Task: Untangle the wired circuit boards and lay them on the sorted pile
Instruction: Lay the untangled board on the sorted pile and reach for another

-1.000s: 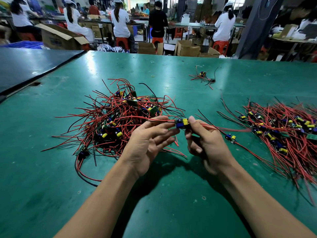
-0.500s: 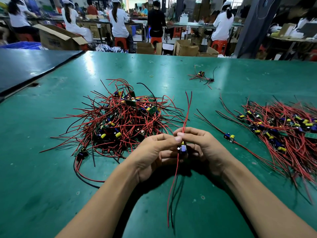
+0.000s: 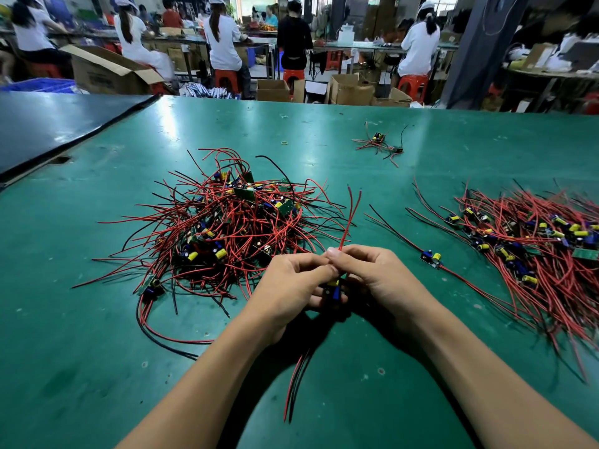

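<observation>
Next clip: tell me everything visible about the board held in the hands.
The board is small and mostly hidden, showing one yellow and one blue component. Two red wires rise from it. Its lower wires, red and black, trail down toward the wearer. The left hand and right hand both pinch it over the green table.
</observation>
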`<state>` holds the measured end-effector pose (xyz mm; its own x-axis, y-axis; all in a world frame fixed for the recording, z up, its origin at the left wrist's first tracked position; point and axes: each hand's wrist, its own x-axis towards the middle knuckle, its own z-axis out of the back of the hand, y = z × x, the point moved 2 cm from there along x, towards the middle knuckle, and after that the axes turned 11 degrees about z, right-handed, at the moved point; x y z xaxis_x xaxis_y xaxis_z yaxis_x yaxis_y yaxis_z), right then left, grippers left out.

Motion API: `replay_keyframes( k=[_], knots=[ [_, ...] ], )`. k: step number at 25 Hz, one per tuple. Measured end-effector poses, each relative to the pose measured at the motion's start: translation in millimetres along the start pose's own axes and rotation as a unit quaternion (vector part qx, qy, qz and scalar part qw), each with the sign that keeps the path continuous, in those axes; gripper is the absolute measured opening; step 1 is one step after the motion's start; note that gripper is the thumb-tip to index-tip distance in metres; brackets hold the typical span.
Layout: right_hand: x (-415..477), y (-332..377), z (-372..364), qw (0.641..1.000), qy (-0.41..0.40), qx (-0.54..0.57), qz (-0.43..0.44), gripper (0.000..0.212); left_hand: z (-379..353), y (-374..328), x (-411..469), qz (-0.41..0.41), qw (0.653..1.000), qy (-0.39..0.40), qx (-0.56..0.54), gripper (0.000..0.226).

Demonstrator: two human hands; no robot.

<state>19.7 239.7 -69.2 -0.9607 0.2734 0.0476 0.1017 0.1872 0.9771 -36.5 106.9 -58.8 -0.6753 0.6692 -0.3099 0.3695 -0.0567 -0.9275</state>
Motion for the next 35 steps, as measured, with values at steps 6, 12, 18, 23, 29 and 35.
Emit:
replay_keyframes(
  k=[6, 12, 18, 23, 29, 35],
  knots=[
    [2.5, 1.9, 7.6, 0.995, -0.072, -0.070, 0.021, 0.029, 4.1, 1.6, 2.7, 0.003, 0.998, 0.025, 0.051, 0.008],
    [8.8, 9.3, 9.8, 0.985, -0.166, 0.044, -0.004, 0.030, 3.0, -1.3, 0.3, 0.019, 0.996, 0.066, 0.065, 0.008],
    [11.7, 8.2, 5.2, 0.967, -0.154, 0.190, -0.067, 0.033, -0.4, 0.1, -0.8, 0.017, 0.996, 0.048, 0.071, 0.007],
    [4.6, 2.0, 6.1, 0.999, -0.033, 0.013, -0.025, 0.038, -2.1, -1.1, -1.6, 0.014, 1.000, 0.013, 0.020, 0.009],
    [5.1, -3.3, 8.2, 0.995, -0.050, -0.068, 0.048, 0.039, -2.8, 0.1, -1.8, 0.012, 1.000, 0.016, 0.022, 0.013],
    [11.7, 5.3, 17.8, 0.970, -0.190, -0.101, 0.113, 0.028, -3.0, -1.3, -2.4, 0.010, 0.998, 0.046, 0.038, 0.014]
  ],
)
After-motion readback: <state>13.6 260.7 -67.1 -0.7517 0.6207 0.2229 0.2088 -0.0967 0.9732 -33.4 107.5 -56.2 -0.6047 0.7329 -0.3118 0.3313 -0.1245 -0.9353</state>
